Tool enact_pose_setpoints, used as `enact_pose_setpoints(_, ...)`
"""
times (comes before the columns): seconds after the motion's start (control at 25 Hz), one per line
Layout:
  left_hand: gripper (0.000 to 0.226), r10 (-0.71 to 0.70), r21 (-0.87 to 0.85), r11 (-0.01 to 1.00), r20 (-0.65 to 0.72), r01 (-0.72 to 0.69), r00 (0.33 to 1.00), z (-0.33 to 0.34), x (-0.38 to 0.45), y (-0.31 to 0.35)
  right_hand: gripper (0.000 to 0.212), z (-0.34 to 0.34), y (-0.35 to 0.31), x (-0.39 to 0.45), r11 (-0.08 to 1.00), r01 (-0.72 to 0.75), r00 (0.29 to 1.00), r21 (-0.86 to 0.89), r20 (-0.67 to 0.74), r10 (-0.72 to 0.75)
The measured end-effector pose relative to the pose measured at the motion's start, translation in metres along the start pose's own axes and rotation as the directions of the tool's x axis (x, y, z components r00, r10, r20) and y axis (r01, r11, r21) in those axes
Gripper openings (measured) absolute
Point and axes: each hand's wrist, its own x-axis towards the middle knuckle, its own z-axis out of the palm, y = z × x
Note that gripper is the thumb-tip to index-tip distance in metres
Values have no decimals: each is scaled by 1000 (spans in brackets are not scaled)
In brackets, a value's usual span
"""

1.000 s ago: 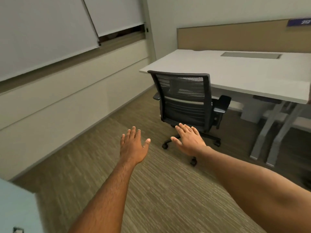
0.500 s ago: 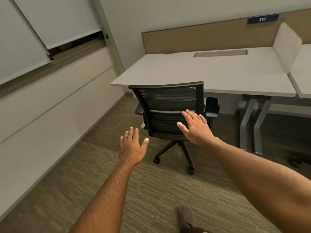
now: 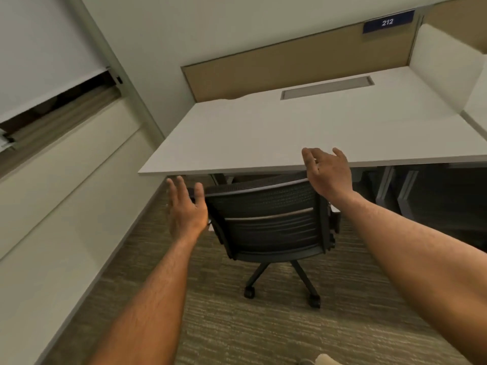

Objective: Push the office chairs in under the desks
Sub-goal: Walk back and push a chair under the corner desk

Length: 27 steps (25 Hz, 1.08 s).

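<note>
Already the black mesh chair (image 3: 268, 219) sits at centre frame with its seat tucked beneath the white bench (image 3: 290, 133), backrest just short of the front edge. Left hand (image 3: 185, 209) and right hand (image 3: 328, 171) flank the backrest's top corners, fingers spread and holding nothing. A short final push seems left here; other chairs are out of view.

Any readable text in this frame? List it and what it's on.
"212": white digits on the blue sign, fixed at the top of the tan partition panel behind the desk.
Nothing else readable: no visible lettering on the chair, the desk or the window blinds.
</note>
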Motion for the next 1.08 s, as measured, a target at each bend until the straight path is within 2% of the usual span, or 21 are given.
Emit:
enact_pose_setpoints(0.08, 76, -61, -109, 992, 71, 68, 996, 4, 44, 3, 66, 3, 4, 10, 999, -46, 999, 18, -16, 47)
enact_pose_setpoints(0.12, 77, -69, -109, 991, 100, 80, 993, 7, 59, 4, 66, 7, 8, 15, 998, -67, 998, 14, -16, 68)
enact_pose_setpoints(0.24, 84, -25, 13, 1000, 34, 24, 999, 21, 84, 9, 59, 13, 14, 33, 992, -118, 993, -37, -12, 118)
enact_pose_setpoints(0.36, 85, 17, 64, 998, -43, -15, 999, 29, 104, 17, 48, 22, 17, 46, 981, -191, 980, -35, -60, 188)
enact_pose_setpoints(0.64, 81, 56, 171, 983, 41, -62, 998, 54, 158, 4, 38, 50, 12, 64, 962, -267, 960, -52, -99, 261)
enact_pose_setpoints(0.92, 74, 162, 212, 961, 97, -180, 982, 78, 199, 19, 42, 58, 26, 105, 959, -266, 963, -96, -64, 261)
enact_pose_setpoints(1.08, 75, 191, 227, 949, 142, -220, 971, 87, 222, 27, 55, 63, 34, 124, 961, -266, 964, -71, -54, 262)
